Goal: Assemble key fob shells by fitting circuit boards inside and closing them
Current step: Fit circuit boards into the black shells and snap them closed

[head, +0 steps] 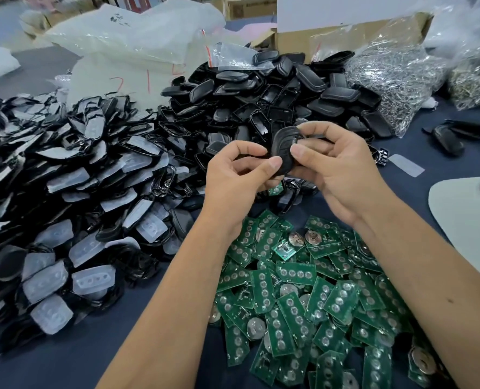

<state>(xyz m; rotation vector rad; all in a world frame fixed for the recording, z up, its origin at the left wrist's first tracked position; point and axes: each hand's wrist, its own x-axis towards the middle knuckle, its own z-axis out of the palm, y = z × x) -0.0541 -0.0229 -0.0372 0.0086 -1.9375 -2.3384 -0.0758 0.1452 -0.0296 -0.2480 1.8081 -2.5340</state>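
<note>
A black key fob shell (282, 148) is held upright between both hands above the table's middle. My left hand (237, 178) pinches its lower left edge with thumb and forefinger. My right hand (335, 167) grips its right side, thumb pressed on the front face. Below the hands lies a heap of green circuit boards (309, 290), some with coin cells. One green board (276, 188) peeks out under my left hand. Whether a board sits inside the held shell is hidden.
A pile of black shell halves (261, 91) rises behind the hands. Shell fronts with clear rubber button pads (73, 192) cover the left. Bags of metal key rings (396, 71) and a cardboard box (331, 35) stand at the back right. A pale board (469, 217) lies at right.
</note>
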